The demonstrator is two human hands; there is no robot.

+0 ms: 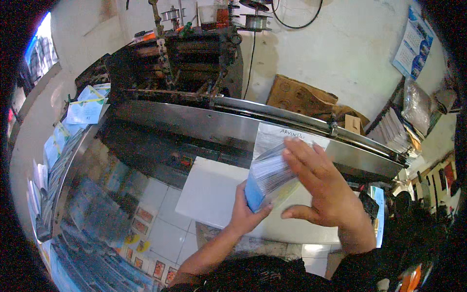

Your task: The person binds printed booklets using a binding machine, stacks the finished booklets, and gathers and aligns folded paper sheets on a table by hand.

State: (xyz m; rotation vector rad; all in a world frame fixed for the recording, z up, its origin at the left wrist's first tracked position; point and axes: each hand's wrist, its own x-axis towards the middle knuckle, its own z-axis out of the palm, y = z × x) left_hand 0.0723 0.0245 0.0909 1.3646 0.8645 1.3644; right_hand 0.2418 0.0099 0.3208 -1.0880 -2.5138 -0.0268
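Your left hand (247, 213) clasped the paper stack (267, 179), right hand (318, 187) spread open; you seemed mid-squaring, needing even pats next.

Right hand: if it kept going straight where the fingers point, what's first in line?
Probably the white sheet with handwriting, just past the paper stack; then the metal rail. Depth is unclear from this one view, so the right hand might pass above both.
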